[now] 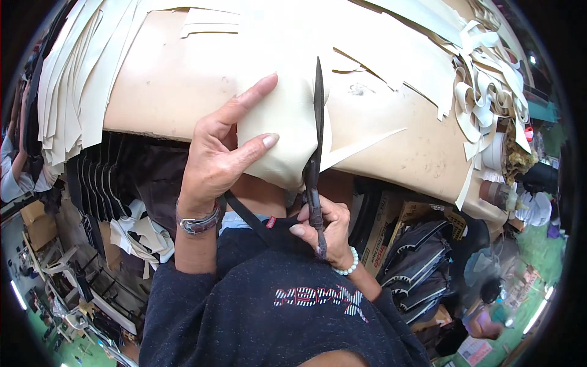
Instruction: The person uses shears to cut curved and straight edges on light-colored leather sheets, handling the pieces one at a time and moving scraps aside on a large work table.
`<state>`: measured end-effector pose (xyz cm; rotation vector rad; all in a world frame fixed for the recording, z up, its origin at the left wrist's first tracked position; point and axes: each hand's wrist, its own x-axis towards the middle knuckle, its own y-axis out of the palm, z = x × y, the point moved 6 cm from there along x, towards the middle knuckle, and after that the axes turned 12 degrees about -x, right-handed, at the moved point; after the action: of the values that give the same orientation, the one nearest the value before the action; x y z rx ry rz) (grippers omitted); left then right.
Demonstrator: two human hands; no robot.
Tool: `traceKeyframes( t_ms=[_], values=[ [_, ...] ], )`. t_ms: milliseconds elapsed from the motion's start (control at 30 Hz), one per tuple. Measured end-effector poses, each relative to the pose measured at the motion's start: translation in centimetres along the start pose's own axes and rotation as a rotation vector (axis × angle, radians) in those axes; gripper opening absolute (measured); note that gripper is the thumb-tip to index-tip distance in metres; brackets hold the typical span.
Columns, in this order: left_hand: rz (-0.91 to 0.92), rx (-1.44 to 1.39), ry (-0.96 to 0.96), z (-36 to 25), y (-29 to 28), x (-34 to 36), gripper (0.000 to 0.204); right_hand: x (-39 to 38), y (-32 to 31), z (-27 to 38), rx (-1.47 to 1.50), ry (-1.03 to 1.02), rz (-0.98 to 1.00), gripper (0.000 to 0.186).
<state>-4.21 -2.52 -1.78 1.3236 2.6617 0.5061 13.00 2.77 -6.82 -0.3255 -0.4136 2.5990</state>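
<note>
A cream sheet (278, 116) of leather-like material hangs a little over the table's near edge. My left hand (223, 144) grips its left side, thumb and forefinger stretched over the top and the other fingers hidden behind. Large dark scissors (317, 122) point away from me along the sheet's right edge. My right hand (333, 229) is wrapped round their handles, which look bound with dark tape. A narrow pointed offcut (361, 148) sticks out to the right beside the blades. Whether the blades touch the sheet at their tips is hard to tell.
The tan table (391, 131) spans the view. Long cream strips (76, 85) overhang its left end. Curled offcuts (483, 92) heap at the right, near rolls of tape (492, 151). Below stand dark stacked pieces (422, 263) and a cardboard box (382, 235).
</note>
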Motion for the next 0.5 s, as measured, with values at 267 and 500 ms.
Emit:
traceKeyframes(
  t_ms=[267, 500],
  values=[
    [-0.002, 0.007, -0.001, 0.23, -0.06, -0.01, 0.053, -0.42, 0.52, -0.76, 0.036, 0.091, -0.010, 0.032],
    [0.007, 0.014, -0.014, 0.41, 0.00, -0.06, 0.054, -0.44, 0.43, -0.55, 0.052, 0.096, -0.023, 0.029]
  ],
)
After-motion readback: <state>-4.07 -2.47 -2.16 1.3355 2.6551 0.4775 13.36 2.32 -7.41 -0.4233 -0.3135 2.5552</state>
